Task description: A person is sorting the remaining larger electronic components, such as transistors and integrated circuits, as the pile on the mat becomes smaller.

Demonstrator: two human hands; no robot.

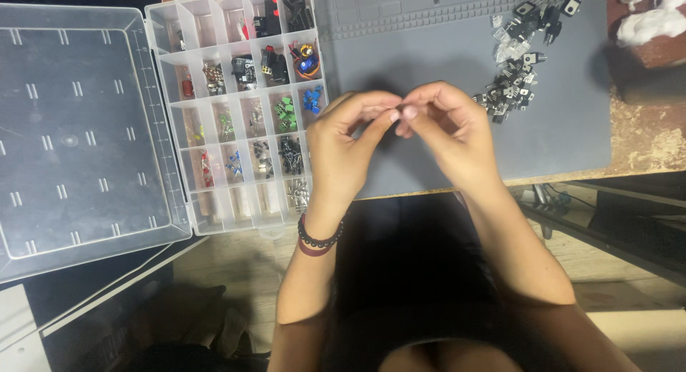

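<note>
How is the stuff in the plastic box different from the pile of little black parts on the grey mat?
The parts in the clear compartment box are sorted into separate cells; the pile of black parts lies loose and jumbled on the grey mat. The box holds many colours: green, blue, red, yellow; the pile is mostly black and silvery. The box sits beside the left hand; the pile lies beyond the right hand. Both are small electronic parts.

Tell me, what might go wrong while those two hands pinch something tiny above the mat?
Whatever the left hand and right hand pinch is too small to see; if dropped, it might bounce past the grey mat edge. A sleeve or elbow could scatter the loose black components. The open organiser box overhangs the table's front edge and might tip.
</note>
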